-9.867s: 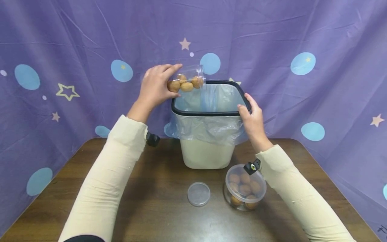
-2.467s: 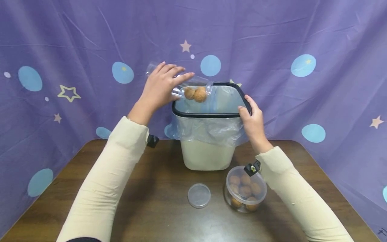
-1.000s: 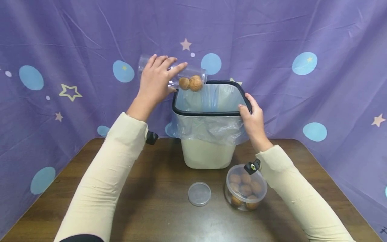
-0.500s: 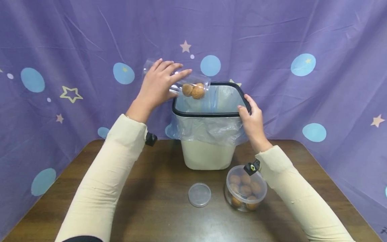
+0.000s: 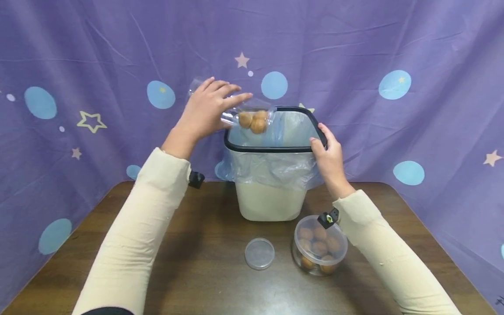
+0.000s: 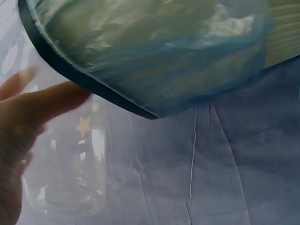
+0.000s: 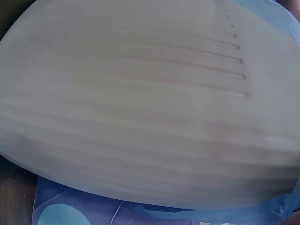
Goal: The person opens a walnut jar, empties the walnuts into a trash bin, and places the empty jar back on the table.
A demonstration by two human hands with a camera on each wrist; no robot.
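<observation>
My left hand grips a clear plastic jar, tipped so that its mouth slopes down to the right, over the bin's back left rim. Three walnuts show near the mouth. In the left wrist view the jar's clear base end hangs below the fingers, with nothing seen in it. With fingers and thumb over the black rim, my right hand holds the cream waste bin on its right side. The bin's ribbed wall fills the right wrist view.
A translucent bag lines the bin and folds over its outside. On the brown table lie a round clear lid and a lidded tub of walnuts, below my right wrist. A purple curtain hangs behind.
Ten seconds ago several walnuts lay in the jar, held almost level. Since then its mouth has tipped down and it has rocked slightly up and down. My right hand has stayed on the rim.
</observation>
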